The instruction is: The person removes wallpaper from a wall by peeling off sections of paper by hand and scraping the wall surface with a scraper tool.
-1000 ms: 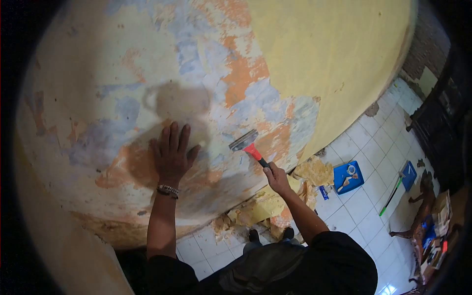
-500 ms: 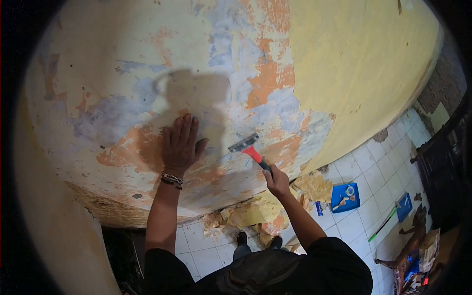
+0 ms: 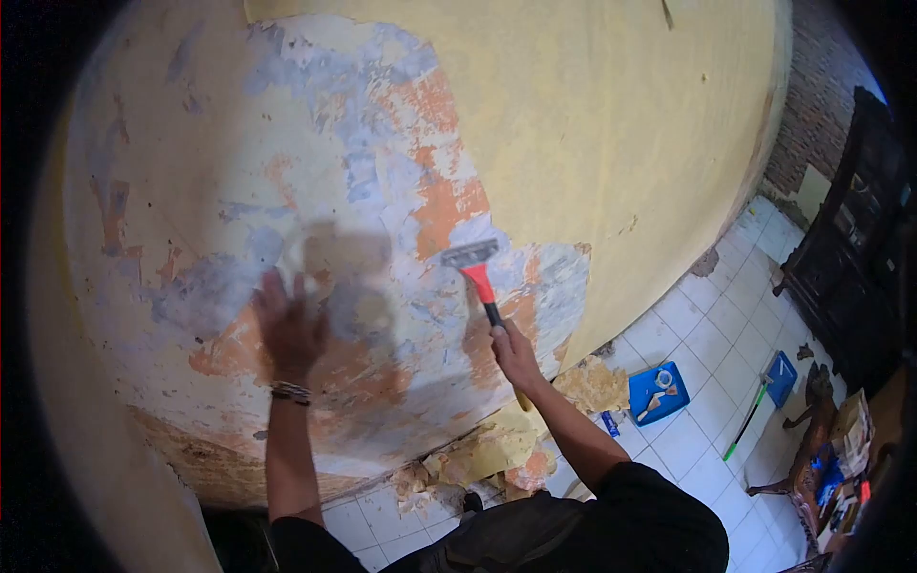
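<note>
In my right hand point(image 3: 517, 357) is a scraper point(image 3: 480, 279) with a red and black handle and a wide metal head. Its head points up, near the patchy part of the wall point(image 3: 373, 286); whether the blade touches the surface I cannot tell. My left hand point(image 3: 289, 329), slightly blurred, has its fingers spread at the wall, left of the scraper. It holds nothing, and a bracelet circles that wrist. White, bluish and orange patches show on the stripped area, while yellow covering point(image 3: 592, 124) remains at the right and top.
Peeled yellow scraps point(image 3: 492, 447) lie along the wall's foot. On the white tiled floor point(image 3: 702, 406) are a blue tray point(image 3: 659, 393) with tools in it, a green-handled tool point(image 3: 745, 430) and a blue pan point(image 3: 781, 379). Dark wooden furniture point(image 3: 845, 258) stands at the right.
The view has shifted, showing more yellow wall above and right. My left hand has shifted left and away from its earlier spot. The scraper has turned more upright and sits nearer the yellow edge.
</note>
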Demonstrator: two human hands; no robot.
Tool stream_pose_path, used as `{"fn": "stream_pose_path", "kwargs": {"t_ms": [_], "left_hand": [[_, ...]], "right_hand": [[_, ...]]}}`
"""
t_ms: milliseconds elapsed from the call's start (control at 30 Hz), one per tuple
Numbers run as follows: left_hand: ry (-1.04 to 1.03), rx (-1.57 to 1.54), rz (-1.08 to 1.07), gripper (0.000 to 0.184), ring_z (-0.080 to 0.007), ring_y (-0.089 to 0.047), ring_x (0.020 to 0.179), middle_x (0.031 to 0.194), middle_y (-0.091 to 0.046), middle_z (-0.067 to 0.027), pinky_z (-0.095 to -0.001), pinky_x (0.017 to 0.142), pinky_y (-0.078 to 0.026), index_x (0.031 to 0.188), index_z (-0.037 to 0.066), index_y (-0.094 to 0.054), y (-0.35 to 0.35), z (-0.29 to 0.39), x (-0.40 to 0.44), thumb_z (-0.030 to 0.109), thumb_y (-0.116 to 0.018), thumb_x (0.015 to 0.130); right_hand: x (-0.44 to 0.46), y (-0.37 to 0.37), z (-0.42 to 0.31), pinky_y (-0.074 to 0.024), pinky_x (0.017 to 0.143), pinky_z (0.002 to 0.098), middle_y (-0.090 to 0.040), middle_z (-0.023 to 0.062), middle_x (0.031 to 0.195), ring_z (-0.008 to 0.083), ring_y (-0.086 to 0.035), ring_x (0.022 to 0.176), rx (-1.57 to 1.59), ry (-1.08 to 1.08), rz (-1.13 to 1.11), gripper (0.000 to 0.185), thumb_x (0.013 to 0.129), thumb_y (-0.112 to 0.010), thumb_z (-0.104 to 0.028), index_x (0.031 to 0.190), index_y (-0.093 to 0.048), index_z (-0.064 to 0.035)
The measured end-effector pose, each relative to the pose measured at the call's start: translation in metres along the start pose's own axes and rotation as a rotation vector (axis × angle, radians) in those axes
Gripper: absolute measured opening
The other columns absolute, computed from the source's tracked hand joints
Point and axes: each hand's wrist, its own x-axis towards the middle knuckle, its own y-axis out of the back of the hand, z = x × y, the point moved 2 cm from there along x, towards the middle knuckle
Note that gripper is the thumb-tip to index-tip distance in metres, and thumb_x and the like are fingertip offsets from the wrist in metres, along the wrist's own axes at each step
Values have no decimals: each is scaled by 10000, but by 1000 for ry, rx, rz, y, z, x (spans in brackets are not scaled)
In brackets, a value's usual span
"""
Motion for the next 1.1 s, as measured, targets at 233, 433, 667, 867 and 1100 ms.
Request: {"fn": "stream_pose_path", "kwargs": {"t_ms": [233, 433, 667, 867, 1100], "left_hand": [[164, 198, 39, 696, -436, -262, 1402, 1521, -289, -238, -583, 1118, -208, 1457, 45, -368, 23, -7, 34, 554, -295, 988], [164, 217, 73, 674, -423, -277, 1401, 1516, -303, -236, -569, 1125, -208, 1447, 64, -397, 21, -7, 35, 546, -310, 984], [151, 204, 70, 701, -425, -262, 1407, 1524, -285, -237, -570, 1126, -202, 1457, 61, -379, 20, -8, 32, 568, -308, 977], [157, 229, 37, 708, -427, -254, 1409, 1525, -281, -238, -570, 1128, -196, 1465, 60, -361, 21, -9, 32, 569, -301, 977], [167, 218, 60, 698, -430, -256, 1408, 1524, -283, -240, -571, 1125, -201, 1458, 57, -376, 18, -10, 34, 559, -313, 977]], "right_hand": [[8, 13, 1, -370, 503, 283, -464, 13, 597, 102, -443, 539, -97, -99, 124, 377, 1015, -426, -384, 877, -513, -44], [8, 25, 13, -400, 526, 382, -502, 114, 608, 245, -511, 552, -211, -31, 159, 373, 1011, -431, -370, 893, -509, -25], [18, 27, 15, -411, 546, 453, -528, 207, 616, 373, -565, 570, -212, -16, 151, 356, 1004, -441, -356, 921, -513, -17], [38, 36, 12, -420, 553, 453, -546, 217, 629, 406, -581, 601, -282, 45, 118, 353, 999, -456, -363, 945, -523, -20], [24, 58, 26, -423, 556, 476, -554, 249, 652, 448, -590, 647, -326, -14, 117, 364, 994, -457, -373, 961, -524, -17]]}}
